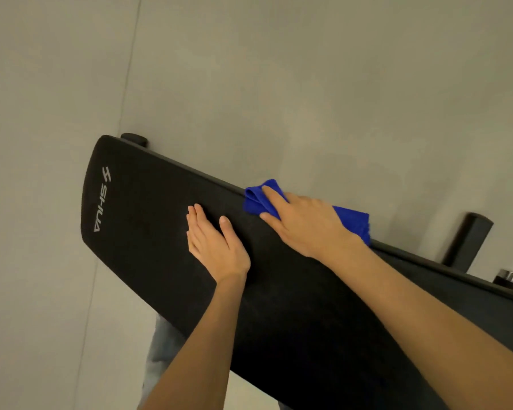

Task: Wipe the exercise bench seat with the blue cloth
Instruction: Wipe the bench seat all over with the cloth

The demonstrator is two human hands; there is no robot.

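Cloth (353, 221), blue and bunched, lies at the far edge of the black bench seat (148, 202) under the right hand (305, 226), whose grip is spread flat and pressing, not pinching. The left hand (216, 247) rests flat on the padding nearby, fingers straight, holding nothing. The cloth looks soft and light (likely to bunch when pushed), so a broad palm over its middle seems the best hold.

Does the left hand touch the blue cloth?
Apart. The head view shows the left hand flat on the bench, with bare black padding between its thumb and the blue cloth, which lies under the right hand.
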